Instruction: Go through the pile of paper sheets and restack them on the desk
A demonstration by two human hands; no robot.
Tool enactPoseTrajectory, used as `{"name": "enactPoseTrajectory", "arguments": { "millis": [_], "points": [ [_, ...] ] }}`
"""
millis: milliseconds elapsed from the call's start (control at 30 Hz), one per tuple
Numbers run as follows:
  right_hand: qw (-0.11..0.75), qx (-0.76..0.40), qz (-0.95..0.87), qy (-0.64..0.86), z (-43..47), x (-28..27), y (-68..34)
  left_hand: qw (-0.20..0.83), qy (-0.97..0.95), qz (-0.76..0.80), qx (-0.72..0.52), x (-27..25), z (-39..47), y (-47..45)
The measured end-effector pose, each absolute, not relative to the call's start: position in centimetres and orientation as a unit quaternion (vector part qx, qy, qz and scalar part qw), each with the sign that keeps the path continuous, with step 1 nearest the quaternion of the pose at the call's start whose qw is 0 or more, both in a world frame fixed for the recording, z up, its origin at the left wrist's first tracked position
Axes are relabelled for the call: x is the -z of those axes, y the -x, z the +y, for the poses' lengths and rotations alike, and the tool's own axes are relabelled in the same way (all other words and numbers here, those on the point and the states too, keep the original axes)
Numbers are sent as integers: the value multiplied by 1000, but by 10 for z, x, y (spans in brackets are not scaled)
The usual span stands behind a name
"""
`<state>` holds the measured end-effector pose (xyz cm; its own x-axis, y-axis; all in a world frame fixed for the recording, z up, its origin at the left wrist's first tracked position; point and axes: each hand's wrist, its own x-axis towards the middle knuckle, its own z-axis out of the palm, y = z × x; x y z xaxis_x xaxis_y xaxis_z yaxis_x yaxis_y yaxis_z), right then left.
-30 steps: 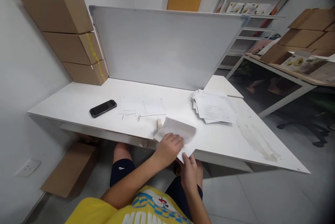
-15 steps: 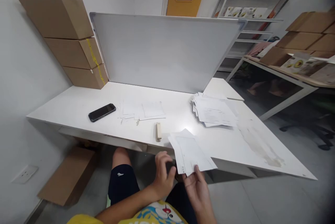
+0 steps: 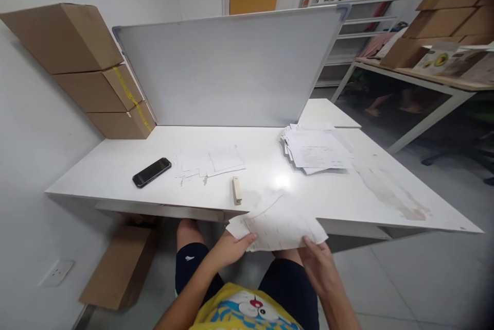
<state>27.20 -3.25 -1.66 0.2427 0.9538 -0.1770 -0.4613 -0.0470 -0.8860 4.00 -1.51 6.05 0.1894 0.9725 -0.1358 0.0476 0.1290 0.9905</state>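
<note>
Sheets of paper (image 3: 283,224) are held between both hands at the desk's front edge, their upper part bent and a little blurred. My left hand (image 3: 232,246) pinches the left side, thumb on top. The right corner is gripped by my right hand (image 3: 317,258), also with its thumb above. How many sheets there are I cannot tell. A beige stapler (image 3: 236,190) lies on the desk just beyond the papers. Farther left are some flat papers (image 3: 226,159) and a black phone (image 3: 152,172). A thick, uneven stack of papers (image 3: 318,149) rests toward the back right.
A whiteboard (image 3: 231,70) stands along the back of the white desk (image 3: 111,165). Cardboard boxes (image 3: 92,85) are piled at its left end, and another box (image 3: 118,265) sits on the floor below. At right, a second table (image 3: 409,76) carries boxes; a person's feet show beneath it.
My left hand, empty before, has taken hold of the papers' left side. The papers have turned and now span both hands. The view has shifted slightly.
</note>
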Motion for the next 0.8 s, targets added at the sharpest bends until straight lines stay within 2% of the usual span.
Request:
{"name": "enactPoseTrajectory", "arguments": {
  "millis": [200, 267, 367, 600, 800],
  "points": [
    [648, -421, -403, 490, 24, -21, -292, 407, -704, 468, -347, -79, 33, -23],
    [649, -366, -447, 494, 45, -22, -290, 370, -746, 435, -342, -74, 50, -27],
    [621, -351, -488, 503, 69, -10, -286, 325, -778, 405, -352, -59, 68, -33],
    [619, -339, -471, 529, 88, 20, -289, 355, -643, 469, -489, -31, 75, -44],
    [553, -443, -455, 539, 55, 14, -307, 379, -603, 511, -482, -61, 23, -38]
  ]
}}
